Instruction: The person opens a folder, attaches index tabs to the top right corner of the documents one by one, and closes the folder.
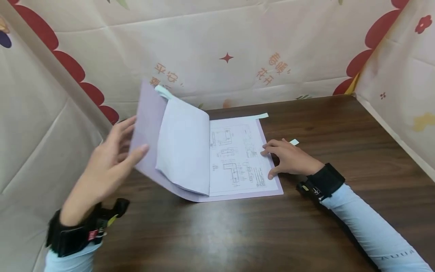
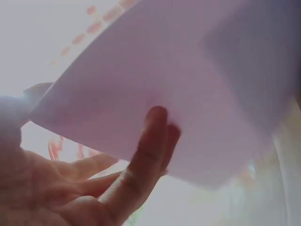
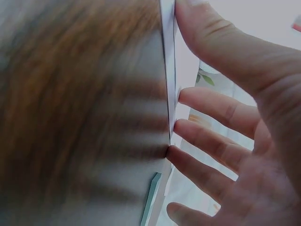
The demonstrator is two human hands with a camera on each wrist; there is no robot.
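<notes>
A lilac-covered booklet lies open on the table, its left cover [image 1: 144, 124] lifted and bowed. My left hand [image 1: 105, 170] holds that cover at its outer edge between thumb and fingers; in the left wrist view the lilac sheet [image 2: 155, 75] spreads across the fingers. White pages [image 1: 185, 147] stand partly raised beside the cover. The flat page [image 1: 238, 155] on the right carries printed line drawings. At its right edge, the fingertips and thumb of my right hand [image 1: 289, 160] rest, spread apart; in the right wrist view they touch the booklet's edge [image 3: 169, 70].
A pale green strip [image 1: 262, 116] sticks out at the page's top right corner, another strip [image 1: 164, 91] at the raised pages. A small pale tab [image 1: 294, 142] shows beyond my right hand. The brown wooden table [image 1: 217, 234] meets printed cloth walls [image 1: 204, 45] at the back and sides.
</notes>
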